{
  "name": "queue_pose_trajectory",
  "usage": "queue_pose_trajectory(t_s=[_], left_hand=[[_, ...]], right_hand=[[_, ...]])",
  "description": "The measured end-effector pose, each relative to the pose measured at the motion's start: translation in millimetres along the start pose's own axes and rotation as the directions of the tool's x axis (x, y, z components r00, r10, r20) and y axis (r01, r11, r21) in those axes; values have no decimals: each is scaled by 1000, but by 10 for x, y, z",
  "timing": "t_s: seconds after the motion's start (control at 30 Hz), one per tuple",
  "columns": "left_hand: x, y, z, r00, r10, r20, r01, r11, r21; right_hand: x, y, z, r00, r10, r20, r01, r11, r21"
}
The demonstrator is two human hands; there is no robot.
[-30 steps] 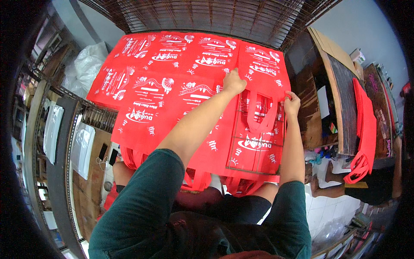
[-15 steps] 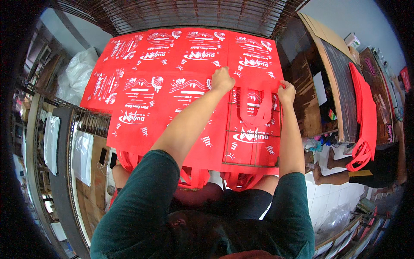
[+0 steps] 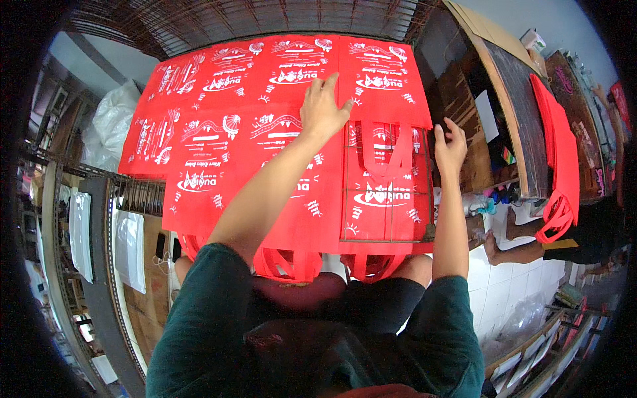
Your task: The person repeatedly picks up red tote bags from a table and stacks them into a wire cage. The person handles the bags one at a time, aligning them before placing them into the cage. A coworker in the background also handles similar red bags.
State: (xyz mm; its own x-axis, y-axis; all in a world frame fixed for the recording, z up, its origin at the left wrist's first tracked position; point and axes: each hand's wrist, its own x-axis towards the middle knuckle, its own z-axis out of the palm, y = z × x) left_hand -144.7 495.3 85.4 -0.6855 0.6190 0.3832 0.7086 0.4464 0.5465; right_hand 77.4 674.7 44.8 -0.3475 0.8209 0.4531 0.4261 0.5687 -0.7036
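Several red tote bags with white print (image 3: 265,132) lie flat and overlapping across a work surface in front of me. One red bag (image 3: 385,186) lies under a wire frame (image 3: 388,239) at the right, handles showing. My left hand (image 3: 323,109) rests flat on the spread bags just left of that frame's top corner, fingers apart. At the frame's upper right edge is my right hand (image 3: 451,142), fingers spread and touching the bag's side. Neither hand grips anything.
A wooden bench (image 3: 494,113) stands at the right with more red bags (image 3: 561,159) draped over it. A person sits low at the right, a bare foot (image 3: 494,247) on white tiles. A white plastic sack (image 3: 116,123) and metal racks (image 3: 79,219) are at the left.
My left hand slid up and left across the bags and opened flat. My right hand stayed at the frame's right edge. The view tilted, bringing the bags lower in the picture.
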Motion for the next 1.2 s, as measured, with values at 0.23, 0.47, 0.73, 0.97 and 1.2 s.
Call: queue_pose_trajectory(t_s=[0.23,0.47,0.73,0.97,1.2], left_hand=[[-1773,400,-1488,875,337,347,-25,748,-664],[-3888,-495,-1264,367,144,919,509,796,-328],[-4241,-1162,-715,360,21,933,566,790,-236],[-4403,-1212,-671,359,10,933,540,814,-216],[-4383,-1182,-696,329,31,944,637,731,-247]], right_hand=[[-1647,193,-972,980,51,-191,-22,988,151],[-3487,123,-1564,965,176,196,-152,980,-132],[-3445,-5,-1449,978,120,169,-78,967,-241],[-3556,79,-1447,989,77,130,-45,971,-234],[-3568,43,-1464,997,39,60,-21,964,-264]])
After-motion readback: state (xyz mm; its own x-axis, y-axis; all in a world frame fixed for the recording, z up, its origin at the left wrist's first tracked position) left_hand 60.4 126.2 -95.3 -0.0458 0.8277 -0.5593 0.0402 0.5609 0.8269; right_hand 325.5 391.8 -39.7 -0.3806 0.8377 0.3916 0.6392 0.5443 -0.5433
